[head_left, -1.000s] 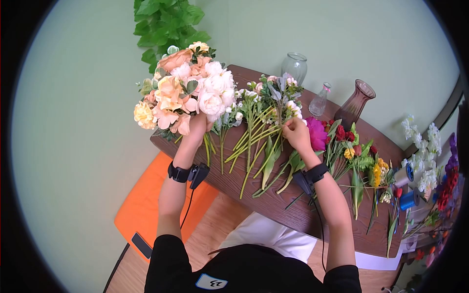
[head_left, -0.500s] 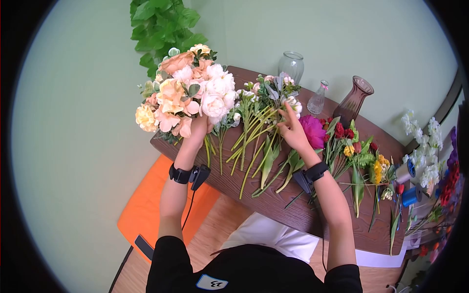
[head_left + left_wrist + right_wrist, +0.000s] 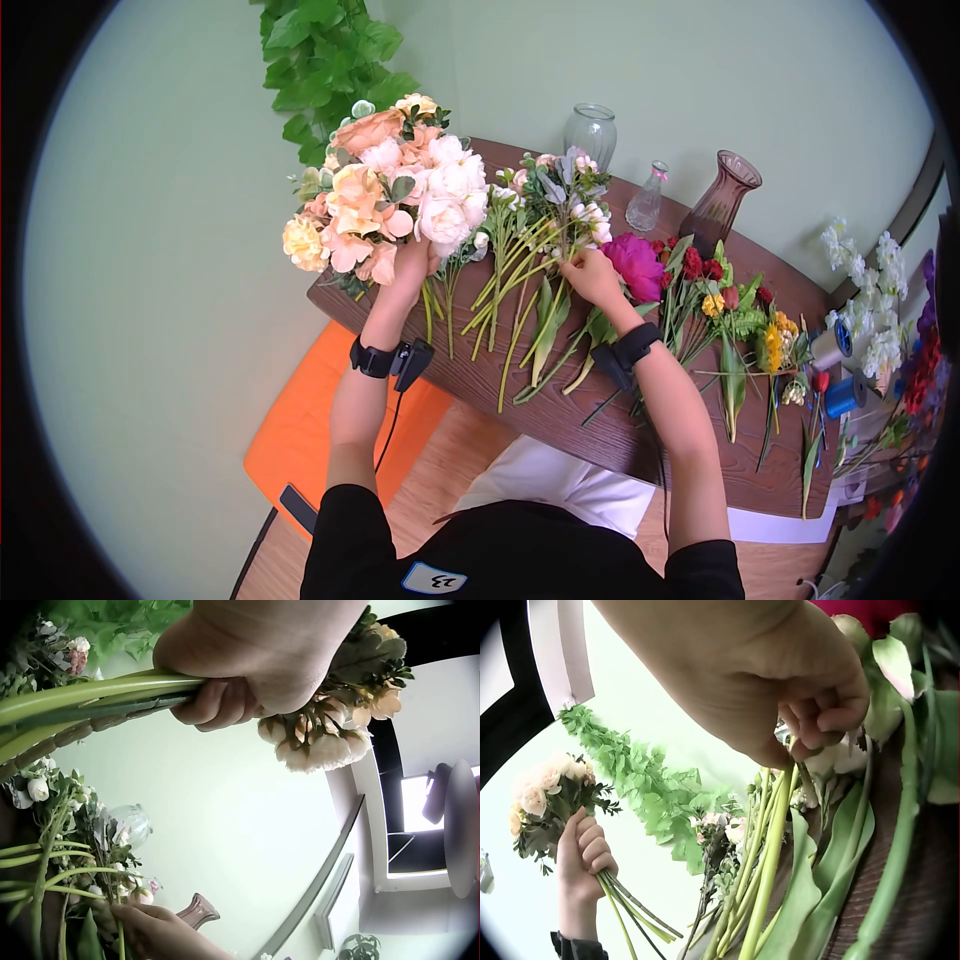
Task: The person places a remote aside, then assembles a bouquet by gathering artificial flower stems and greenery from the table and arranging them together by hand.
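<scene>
The left hand point(image 3: 413, 270) grips the stems of a large bouquet point(image 3: 385, 190) of peach, cream and pale pink flowers, held above the table's left end. In the left wrist view its fingers curl round the green stems point(image 3: 82, 697). Over the middle of the table, the right hand point(image 3: 594, 277) pinches a stem among white-flowered sprays point(image 3: 588, 220). The right wrist view shows thumb and fingertips together at the top of a green stem point(image 3: 776, 847). Beside that hand lies a large magenta flower point(image 3: 634, 264).
Along the brown table point(image 3: 640, 440) lie red and yellow flowers point(image 3: 772, 345) and loose stems. Behind them stand a clear vase point(image 3: 590, 135), a small glass bottle point(image 3: 646, 200) and a purplish vase point(image 3: 722, 195). Ribbon spools point(image 3: 845, 397) sit at the right, an orange seat point(image 3: 320, 420) lower left.
The right hand's fingers spread toward the white flowers half a second ago, then closed on a stem slightly lower and to the left. The left hand still grips the bouquet.
</scene>
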`<action>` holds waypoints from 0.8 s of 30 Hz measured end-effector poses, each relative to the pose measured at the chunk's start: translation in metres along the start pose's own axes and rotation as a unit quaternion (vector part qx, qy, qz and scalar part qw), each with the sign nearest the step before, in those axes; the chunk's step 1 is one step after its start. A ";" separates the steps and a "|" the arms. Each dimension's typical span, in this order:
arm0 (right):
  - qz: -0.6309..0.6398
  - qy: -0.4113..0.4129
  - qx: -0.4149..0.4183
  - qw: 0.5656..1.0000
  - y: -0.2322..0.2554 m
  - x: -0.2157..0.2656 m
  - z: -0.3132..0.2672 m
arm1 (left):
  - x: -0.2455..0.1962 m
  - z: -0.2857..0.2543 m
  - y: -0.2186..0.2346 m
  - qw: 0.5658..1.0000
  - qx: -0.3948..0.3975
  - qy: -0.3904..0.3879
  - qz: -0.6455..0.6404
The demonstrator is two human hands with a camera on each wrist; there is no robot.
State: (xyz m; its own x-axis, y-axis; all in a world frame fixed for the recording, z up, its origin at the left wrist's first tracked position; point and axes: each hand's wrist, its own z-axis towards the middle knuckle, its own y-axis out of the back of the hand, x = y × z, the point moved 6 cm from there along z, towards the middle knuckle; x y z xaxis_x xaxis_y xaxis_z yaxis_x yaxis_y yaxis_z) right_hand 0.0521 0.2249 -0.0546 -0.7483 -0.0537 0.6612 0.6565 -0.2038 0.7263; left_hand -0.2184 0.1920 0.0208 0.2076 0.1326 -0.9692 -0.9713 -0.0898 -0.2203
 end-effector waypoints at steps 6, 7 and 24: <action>0.109 0.001 -0.134 0.985 0.014 -0.006 0.002 | 0.002 0.001 0.001 1.000 -0.004 -0.007 0.006; 0.167 0.000 -0.167 0.972 0.021 -0.005 0.000 | 0.004 0.002 0.002 1.000 -0.019 -0.005 -0.006; 0.446 -0.112 -0.027 0.888 0.056 0.033 -0.023 | -0.009 -0.011 -0.019 0.999 0.018 -0.007 0.025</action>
State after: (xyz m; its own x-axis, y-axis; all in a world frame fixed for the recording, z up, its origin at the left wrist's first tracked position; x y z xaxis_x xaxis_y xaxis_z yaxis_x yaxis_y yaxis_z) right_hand 0.0621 0.1895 0.0041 0.1084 -0.0233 0.9938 0.9680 -0.2250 -0.1109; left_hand -0.2005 0.1815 0.0330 0.1574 0.1435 -0.9771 -0.9840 -0.0606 -0.1674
